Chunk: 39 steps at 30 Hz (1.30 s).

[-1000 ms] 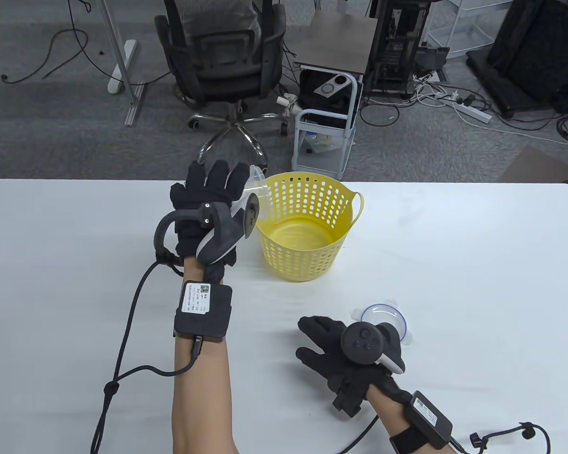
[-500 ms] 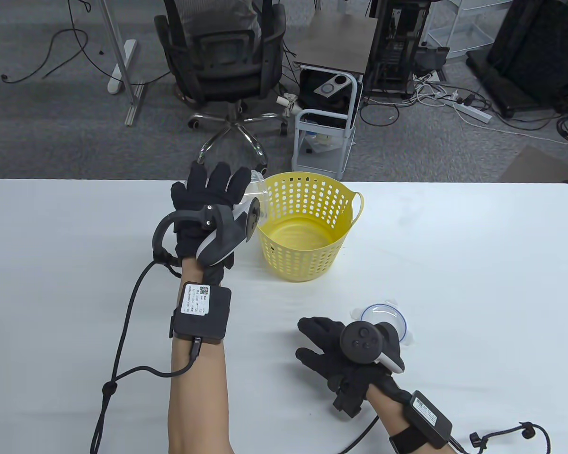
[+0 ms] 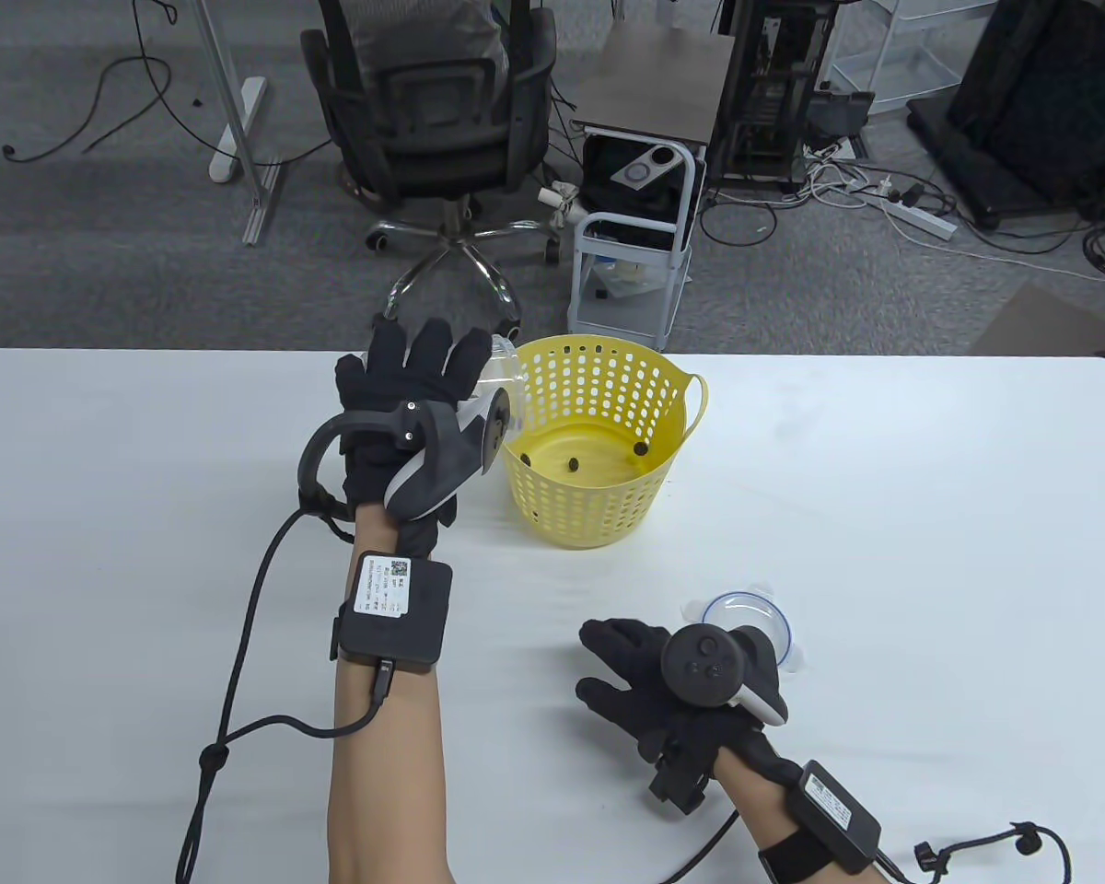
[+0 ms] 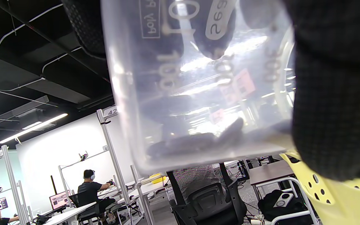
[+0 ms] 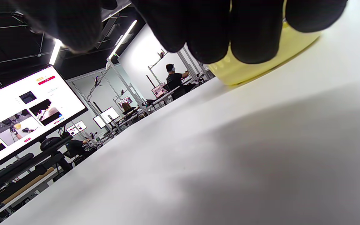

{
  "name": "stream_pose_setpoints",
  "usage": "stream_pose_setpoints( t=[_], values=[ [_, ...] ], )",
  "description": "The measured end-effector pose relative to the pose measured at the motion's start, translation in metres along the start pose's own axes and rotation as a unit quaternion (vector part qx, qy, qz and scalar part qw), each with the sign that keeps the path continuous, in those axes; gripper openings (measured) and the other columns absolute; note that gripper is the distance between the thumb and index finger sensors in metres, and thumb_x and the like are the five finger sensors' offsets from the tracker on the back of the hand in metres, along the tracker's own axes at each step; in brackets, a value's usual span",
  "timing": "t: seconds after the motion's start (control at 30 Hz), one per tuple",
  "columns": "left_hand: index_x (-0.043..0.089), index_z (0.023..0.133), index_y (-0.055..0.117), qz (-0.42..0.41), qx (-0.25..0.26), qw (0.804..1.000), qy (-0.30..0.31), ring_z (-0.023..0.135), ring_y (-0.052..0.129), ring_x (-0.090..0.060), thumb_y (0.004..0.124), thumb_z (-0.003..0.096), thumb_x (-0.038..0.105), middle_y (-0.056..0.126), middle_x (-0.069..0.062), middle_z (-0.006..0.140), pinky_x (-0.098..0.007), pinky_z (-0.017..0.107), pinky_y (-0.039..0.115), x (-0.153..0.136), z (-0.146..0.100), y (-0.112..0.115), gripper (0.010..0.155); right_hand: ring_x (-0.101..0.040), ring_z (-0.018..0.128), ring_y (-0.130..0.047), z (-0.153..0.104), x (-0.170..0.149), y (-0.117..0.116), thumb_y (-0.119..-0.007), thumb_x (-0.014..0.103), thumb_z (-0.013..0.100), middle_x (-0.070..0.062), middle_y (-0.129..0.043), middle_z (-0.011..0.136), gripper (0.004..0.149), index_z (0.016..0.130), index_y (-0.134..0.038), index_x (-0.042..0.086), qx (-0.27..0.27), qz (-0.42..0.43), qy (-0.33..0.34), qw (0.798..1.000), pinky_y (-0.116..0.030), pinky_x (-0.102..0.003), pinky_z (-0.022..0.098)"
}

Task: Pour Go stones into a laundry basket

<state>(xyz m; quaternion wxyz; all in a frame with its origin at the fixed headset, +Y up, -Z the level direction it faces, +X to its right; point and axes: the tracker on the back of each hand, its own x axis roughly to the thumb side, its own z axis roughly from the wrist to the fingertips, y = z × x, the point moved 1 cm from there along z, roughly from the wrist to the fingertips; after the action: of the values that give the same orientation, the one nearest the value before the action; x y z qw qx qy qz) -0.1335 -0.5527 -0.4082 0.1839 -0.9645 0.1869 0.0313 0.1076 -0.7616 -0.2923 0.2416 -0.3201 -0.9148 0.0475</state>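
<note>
A yellow perforated laundry basket stands on the white table; its rim shows in the left wrist view and its base in the right wrist view. My left hand grips a clear plastic measuring cup, tipped with its mouth over the basket's left rim. In the left wrist view the cup still holds several dark Go stones. Three black stones lie in the basket. My right hand rests flat on the table, holding nothing.
A clear round lid lies on the table just beyond my right hand. Past the table's far edge stand an office chair and a small white cart. Cables hang from both wrists.
Black stones have dropped from the cup into the basket, which was empty before. My left hand has tipped the cup slightly further. My right hand has not moved.
</note>
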Motion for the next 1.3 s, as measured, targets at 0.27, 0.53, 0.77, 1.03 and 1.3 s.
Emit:
stream_pose_setpoints(
  t=[0.27,0.53,0.77,1.03,1.3],
  values=[
    [0.063,0.101,0.038,-0.001,0.003,1.0,0.0,0.112,0.068,-0.019,0.12,0.0076,0.061,0.055,0.029,0.118,-0.056,0.074,0.068,0.0013,-0.0006,0.0002,0.124,-0.058,0.084,-0.077,0.0,0.0,0.0,-0.081,0.057,0.044,-0.023,-0.075,0.1,0.072,0.1,-0.07,0.013,0.003,-0.001,0.0,1.0,-0.061,-0.072,0.06],
    [0.063,0.101,0.038,-0.003,0.005,1.0,-0.005,0.113,0.068,-0.019,0.12,0.0075,0.061,0.055,0.029,0.118,-0.056,0.074,0.068,-0.0011,-0.0001,-0.0002,0.124,-0.058,0.084,-0.077,0.0003,-0.0012,0.0003,-0.081,0.057,0.044,-0.023,-0.074,0.1,0.072,0.1,-0.07,0.012,0.005,0.001,-0.004,1.0,-0.061,-0.072,0.06],
    [0.063,0.101,0.039,0.004,0.004,1.0,0.0,0.112,0.068,-0.018,0.12,0.0071,0.06,0.056,0.029,0.118,-0.056,0.074,0.068,-0.0003,-0.0012,0.0011,0.124,-0.058,0.084,-0.077,0.0005,-0.0014,0.0,-0.081,0.057,0.044,-0.023,-0.075,0.1,0.072,0.1,-0.07,0.012,0.01,0.0,-0.006,1.0,-0.061,-0.072,0.06],
    [0.063,0.101,0.039,0.004,0.002,1.0,0.001,0.112,0.068,-0.018,0.121,0.0069,0.06,0.055,0.029,0.118,-0.056,0.074,0.068,-0.001,-0.0013,0.0009,0.124,-0.058,0.084,-0.078,0.0008,-0.0011,-0.0003,-0.081,0.057,0.044,-0.023,-0.075,0.1,0.072,0.099,-0.071,0.012,0.015,-0.004,-0.008,1.0,-0.061,-0.072,0.06],
    [0.063,0.101,0.039,0.004,0.003,1.0,0.002,0.113,0.068,-0.018,0.121,0.0067,0.059,0.055,0.03,0.118,-0.056,0.075,0.067,-0.0006,-0.0014,0.0003,0.124,-0.058,0.084,-0.078,0.001,-0.001,-0.0002,-0.081,0.057,0.044,-0.023,-0.075,0.1,0.071,0.099,-0.071,0.012,0.019,-0.005,-0.01,1.0,-0.061,-0.072,0.06]
  ],
)
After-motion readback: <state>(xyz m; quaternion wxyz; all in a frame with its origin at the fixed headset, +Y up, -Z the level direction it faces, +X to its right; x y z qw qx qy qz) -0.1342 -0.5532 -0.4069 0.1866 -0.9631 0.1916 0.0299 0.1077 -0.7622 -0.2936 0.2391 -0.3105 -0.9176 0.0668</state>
